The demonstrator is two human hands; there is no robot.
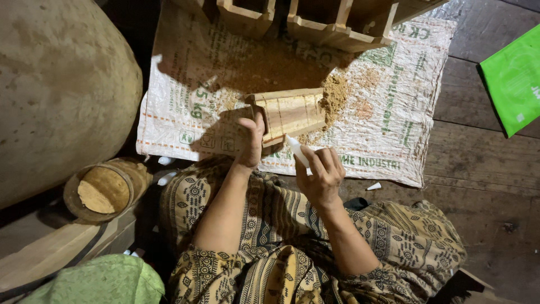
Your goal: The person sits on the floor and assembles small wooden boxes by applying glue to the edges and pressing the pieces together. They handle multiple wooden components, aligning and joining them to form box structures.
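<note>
My left hand grips the near left corner of a small open wooden box that lies on a printed woven sack. My right hand holds a short white stick, its tip touching the box's near edge. Sawdust is piled at the box's right end and scattered over the sack. My lap is covered by patterned brown cloth.
More wooden boxes stand at the sack's far edge. A big rounded clay vessel fills the left, with a small container of sawdust below it. A green bag lies at right on the plank floor. A white scrap lies near the sack.
</note>
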